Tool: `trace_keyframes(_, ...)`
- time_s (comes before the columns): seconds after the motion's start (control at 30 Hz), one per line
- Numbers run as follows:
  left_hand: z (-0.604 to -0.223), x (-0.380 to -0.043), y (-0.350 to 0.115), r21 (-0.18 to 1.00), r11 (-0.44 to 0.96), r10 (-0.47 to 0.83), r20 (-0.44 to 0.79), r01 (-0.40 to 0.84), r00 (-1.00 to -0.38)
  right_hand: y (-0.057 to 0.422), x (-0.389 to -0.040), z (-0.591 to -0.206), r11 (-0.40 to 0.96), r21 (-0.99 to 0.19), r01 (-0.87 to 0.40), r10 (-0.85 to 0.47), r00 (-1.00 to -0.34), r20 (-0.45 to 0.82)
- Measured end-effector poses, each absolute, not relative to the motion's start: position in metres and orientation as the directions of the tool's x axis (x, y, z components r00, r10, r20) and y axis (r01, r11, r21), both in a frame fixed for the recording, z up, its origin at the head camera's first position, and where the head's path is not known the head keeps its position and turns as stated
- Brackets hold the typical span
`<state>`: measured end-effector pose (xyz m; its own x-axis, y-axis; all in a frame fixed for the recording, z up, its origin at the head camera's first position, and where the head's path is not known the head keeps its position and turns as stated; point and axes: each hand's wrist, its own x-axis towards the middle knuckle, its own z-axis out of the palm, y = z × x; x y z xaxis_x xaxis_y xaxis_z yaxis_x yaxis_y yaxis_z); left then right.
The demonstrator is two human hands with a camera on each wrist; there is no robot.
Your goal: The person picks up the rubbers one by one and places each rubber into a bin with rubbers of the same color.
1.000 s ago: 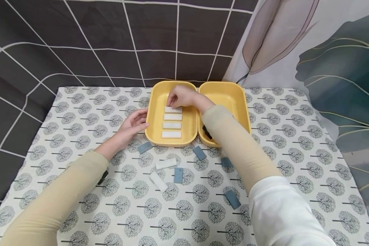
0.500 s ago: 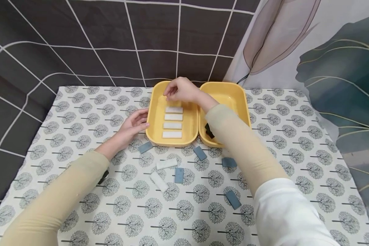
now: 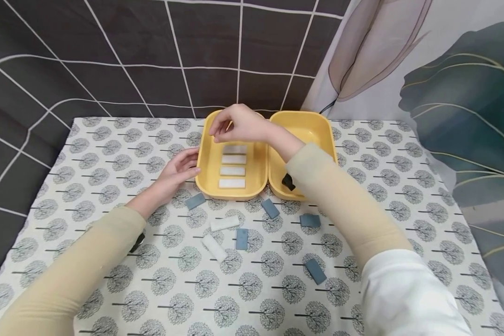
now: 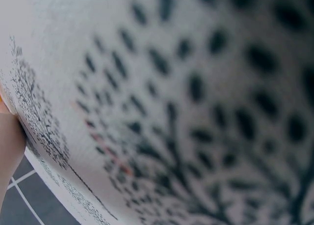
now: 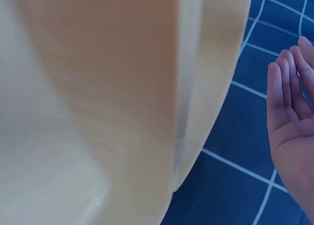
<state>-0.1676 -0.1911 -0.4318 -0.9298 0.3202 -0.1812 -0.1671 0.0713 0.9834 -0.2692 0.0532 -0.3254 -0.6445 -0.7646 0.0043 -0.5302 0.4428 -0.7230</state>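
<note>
My right hand is over the far end of the left yellow tray. Its fingers are bent loosely, with nothing between them; in the right wrist view the same hand appears beside the yellow wall. Below it, several white rectangular blocks lie in a column on the tray's floor. My left hand rests at the tray's left outer side, thumb along the rim and fingers relaxed. The left wrist view holds mostly blurred tablecloth.
A second yellow tray adjoins on the right, partly hidden by my right forearm. In front of the trays, two white blocks and several blue-grey blocks lie scattered on the tree-print cloth. A dark tiled-pattern backdrop stands behind.
My right hand has lifted off the farthest white block and moved up and to the left, leaving the block in the column. The left hand has stayed at the tray's side.
</note>
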Motion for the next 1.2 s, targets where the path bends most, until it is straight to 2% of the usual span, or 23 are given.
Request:
trace_keyframes(0.23,-0.43,-0.166,-0.194,0.984,0.065,0.317,-0.18,-0.168,-0.931,0.05,-0.248,-0.313,0.432,-0.718,-0.545,-0.781,-0.624,0.004)
trace_keyframes(0.5,-0.429,-0.166,-0.193,0.981,0.091,0.322,-0.192,-0.172,-0.927,0.052,-0.216,-0.306,0.366,-0.702,-0.611,-0.798,-0.594,0.101)
trace_keyframes(0.9,-0.432,-0.167,-0.192,0.984,0.068,0.333,-0.177,-0.164,-0.926,0.061,-0.166,-0.313,0.313,-0.691,-0.652,-0.822,-0.551,0.147)
trace_keyframes(1.2,-0.429,-0.166,-0.191,0.984,0.066,0.327,-0.175,-0.163,-0.928,0.066,-0.14,-0.324,0.299,-0.651,-0.698,-0.861,-0.492,0.132)
